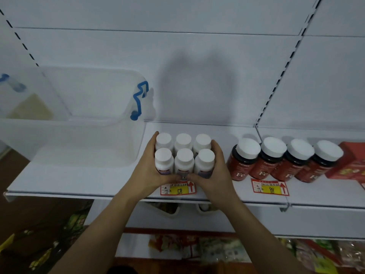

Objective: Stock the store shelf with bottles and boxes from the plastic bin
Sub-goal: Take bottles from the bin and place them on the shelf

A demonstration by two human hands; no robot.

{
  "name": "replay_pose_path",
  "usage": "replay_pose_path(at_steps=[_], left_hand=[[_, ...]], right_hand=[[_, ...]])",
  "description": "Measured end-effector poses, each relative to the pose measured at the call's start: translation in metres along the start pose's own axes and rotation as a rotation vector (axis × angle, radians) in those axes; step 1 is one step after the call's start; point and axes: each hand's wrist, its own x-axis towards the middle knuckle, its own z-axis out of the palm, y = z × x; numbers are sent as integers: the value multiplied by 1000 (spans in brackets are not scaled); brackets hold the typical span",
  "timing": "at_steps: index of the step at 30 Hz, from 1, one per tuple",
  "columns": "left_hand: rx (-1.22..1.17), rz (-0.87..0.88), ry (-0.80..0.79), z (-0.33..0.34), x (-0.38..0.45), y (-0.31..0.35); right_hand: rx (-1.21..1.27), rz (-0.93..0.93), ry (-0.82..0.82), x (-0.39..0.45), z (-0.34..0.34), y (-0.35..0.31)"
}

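Both hands are cupping a block of six white bottles on the shelf.

The left hand [147,171] and right hand [214,171] are pressing in from either side of the white bottles [184,155], each grip curling round the group, thumbs nearly meeting in front. The bottles are standing upright in two rows on the shelf [79,180], just right of the plastic bin [83,139] and left of four dark red bottles [280,161].
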Motion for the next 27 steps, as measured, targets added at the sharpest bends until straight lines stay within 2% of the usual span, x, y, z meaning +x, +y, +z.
replay_pose_path(at_steps=[5,20,27], left_hand=[[20,41,32,0,0,1],[20,-32,56,-1,1,-3],[35,-12,63,-1,4,2]], right_hand=[[-27,-31,5,1,2,1],[-110,54,-69,15,-11,2],[-165,13,-95,21,-10,0]])
